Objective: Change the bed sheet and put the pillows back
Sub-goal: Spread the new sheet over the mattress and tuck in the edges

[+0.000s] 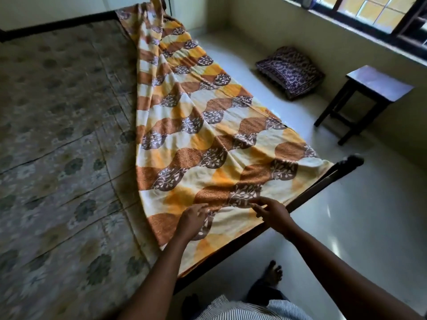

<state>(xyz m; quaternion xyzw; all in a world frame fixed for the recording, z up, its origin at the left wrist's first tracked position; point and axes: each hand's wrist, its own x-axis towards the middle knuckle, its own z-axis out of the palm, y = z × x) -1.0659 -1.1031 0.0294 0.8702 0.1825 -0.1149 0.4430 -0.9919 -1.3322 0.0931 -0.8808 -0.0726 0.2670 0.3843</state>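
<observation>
This is a bedroom in a home. A dark wooden bed (307, 195) fills the left and centre of the frame, its floral mattress (57, 135) half covered by an orange and brown patterned bed sheet (208, 125). Stacked pillows (291, 70) lie on the pale glossy floor (369, 215) at upper right, against the plain wall (300, 26), near a small dark wooden stool (379, 84) under a dark-framed window (369, 10).

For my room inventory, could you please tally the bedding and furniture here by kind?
Sheet: 1
Mattress: 1
Pillow stack: 1
Bed frame: 1
Stool: 1
Total: 5
</observation>
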